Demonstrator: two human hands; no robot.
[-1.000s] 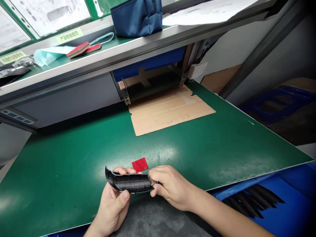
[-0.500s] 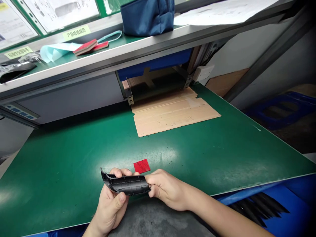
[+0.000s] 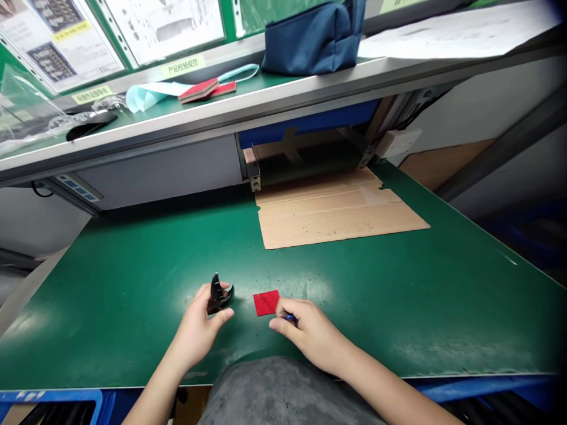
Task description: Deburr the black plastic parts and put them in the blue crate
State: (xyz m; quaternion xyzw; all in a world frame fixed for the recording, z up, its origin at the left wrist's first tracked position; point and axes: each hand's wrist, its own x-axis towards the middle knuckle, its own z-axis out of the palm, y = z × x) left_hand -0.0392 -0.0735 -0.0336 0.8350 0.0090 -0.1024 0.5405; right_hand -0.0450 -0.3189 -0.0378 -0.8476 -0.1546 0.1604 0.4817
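My left hand (image 3: 201, 321) holds a black curved plastic part (image 3: 218, 295), its end turned toward me so that two upright curved edges show. The thumb and fingers are around its lower side. My right hand (image 3: 310, 330) is curled around a small dark object with a blue bit (image 3: 291, 317), mostly hidden in the fingers, so its kind cannot be made out. Between the hands a flat red square (image 3: 266, 303) with dark markings lies on the green table (image 3: 177, 254). The right fingertips are close by its right edge.
A cardboard sheet (image 3: 328, 218) lies toward the back of the table. Above, the shelf (image 3: 292, 106) carries a dark blue pouch (image 3: 310, 41), red pads (image 3: 199, 90) and a pale blue strip (image 3: 148, 96). A blue bin (image 3: 100, 401) with black pieces stands below the table's front left edge.
My right hand has let go of the black part and now holds the small blue-and-dark object. My left hand has turned the part end-on. The camera view has shifted.
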